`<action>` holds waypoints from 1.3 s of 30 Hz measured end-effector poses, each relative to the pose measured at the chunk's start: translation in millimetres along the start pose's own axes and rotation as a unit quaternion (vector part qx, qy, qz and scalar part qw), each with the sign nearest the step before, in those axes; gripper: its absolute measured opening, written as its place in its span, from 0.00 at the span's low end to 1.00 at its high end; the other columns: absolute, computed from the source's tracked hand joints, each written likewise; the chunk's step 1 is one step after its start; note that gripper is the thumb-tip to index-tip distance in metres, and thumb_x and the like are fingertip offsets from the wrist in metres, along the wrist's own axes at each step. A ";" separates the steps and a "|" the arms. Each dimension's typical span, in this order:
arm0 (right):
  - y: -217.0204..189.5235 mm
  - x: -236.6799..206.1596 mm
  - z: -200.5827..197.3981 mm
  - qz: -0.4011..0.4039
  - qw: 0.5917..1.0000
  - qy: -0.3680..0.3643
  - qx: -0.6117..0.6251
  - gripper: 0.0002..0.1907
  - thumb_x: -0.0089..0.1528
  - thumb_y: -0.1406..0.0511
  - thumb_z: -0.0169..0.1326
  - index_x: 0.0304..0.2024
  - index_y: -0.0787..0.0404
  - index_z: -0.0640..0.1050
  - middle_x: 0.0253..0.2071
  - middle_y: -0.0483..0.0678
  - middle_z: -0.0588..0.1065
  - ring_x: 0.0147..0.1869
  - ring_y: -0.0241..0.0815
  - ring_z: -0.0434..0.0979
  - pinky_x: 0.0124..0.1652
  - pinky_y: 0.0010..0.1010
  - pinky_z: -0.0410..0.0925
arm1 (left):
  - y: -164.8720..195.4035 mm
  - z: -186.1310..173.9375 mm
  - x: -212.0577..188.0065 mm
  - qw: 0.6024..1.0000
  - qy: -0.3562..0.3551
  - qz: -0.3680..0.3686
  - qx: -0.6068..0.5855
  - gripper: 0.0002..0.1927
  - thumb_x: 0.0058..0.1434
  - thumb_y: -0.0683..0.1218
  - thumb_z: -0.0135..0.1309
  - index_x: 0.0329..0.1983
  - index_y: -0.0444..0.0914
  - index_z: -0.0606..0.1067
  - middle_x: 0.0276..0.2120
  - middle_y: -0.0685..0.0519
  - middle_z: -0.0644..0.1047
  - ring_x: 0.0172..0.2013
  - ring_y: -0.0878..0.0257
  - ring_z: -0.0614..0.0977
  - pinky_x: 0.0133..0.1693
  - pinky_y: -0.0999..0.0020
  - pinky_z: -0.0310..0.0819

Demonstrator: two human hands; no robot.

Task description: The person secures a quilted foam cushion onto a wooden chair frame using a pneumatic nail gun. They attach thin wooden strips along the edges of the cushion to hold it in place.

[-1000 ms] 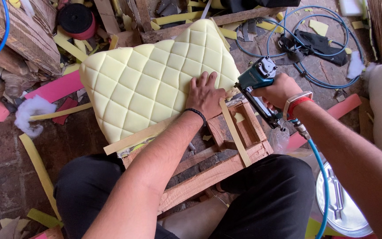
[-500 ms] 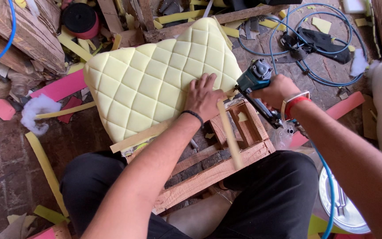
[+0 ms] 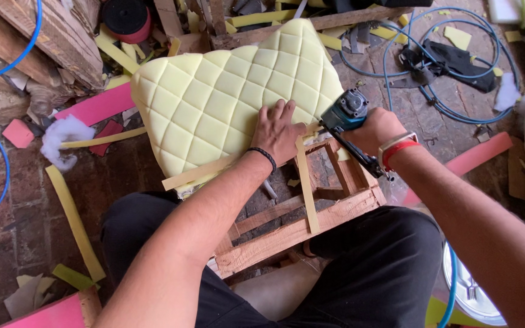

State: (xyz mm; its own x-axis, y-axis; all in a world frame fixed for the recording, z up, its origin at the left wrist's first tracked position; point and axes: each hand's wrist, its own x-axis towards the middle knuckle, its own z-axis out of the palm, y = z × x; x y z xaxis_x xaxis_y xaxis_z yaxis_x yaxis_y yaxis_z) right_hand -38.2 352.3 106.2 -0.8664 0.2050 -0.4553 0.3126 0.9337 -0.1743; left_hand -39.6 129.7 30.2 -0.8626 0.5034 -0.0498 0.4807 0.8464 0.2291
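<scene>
A pale yellow diamond-quilted foam pad [image 3: 232,97] lies over the back of a bare wooden chair frame [image 3: 311,228] that rests across my lap. My left hand [image 3: 279,130] presses flat on the pad's lower right edge, fingers spread, a dark band on its wrist. My right hand [image 3: 377,130] grips a teal pneumatic staple gun [image 3: 349,118] whose nose touches the pad's edge right beside my left fingers. A narrow yellow foam strip [image 3: 306,185] hangs down across the frame.
A blue air hose [image 3: 432,73] coils on the brick floor at upper right. Yellow and pink foam scraps [image 3: 95,106] litter the left side. Wooden planks [image 3: 37,30] are stacked at top left. A round metal object [image 3: 469,291] lies at lower right.
The pad and frame have shifted slightly left and down in view. The staple gun has moved in closer to my left fingers on the pad's edge.
</scene>
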 end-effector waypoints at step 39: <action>-22.8 -15.1 -9.1 0.038 0.997 -0.053 0.045 0.19 0.56 0.57 0.68 0.27 0.70 0.82 0.24 0.54 0.80 0.24 0.44 0.80 0.28 0.35 0.73 | -8.0 3.2 -8.8 0.997 0.041 0.013 -0.062 0.16 0.55 0.47 0.60 0.46 0.56 0.83 0.71 0.41 0.57 0.69 0.47 0.58 0.68 0.39 0.45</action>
State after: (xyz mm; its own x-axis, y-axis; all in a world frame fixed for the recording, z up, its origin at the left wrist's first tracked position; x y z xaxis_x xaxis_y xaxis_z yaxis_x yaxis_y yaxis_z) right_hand -35.8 330.6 124.9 -0.7943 0.2381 -0.5590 0.4142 0.8853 -0.2115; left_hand -35.4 119.1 25.7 -0.8625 0.5049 0.0359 0.4844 0.8029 0.3475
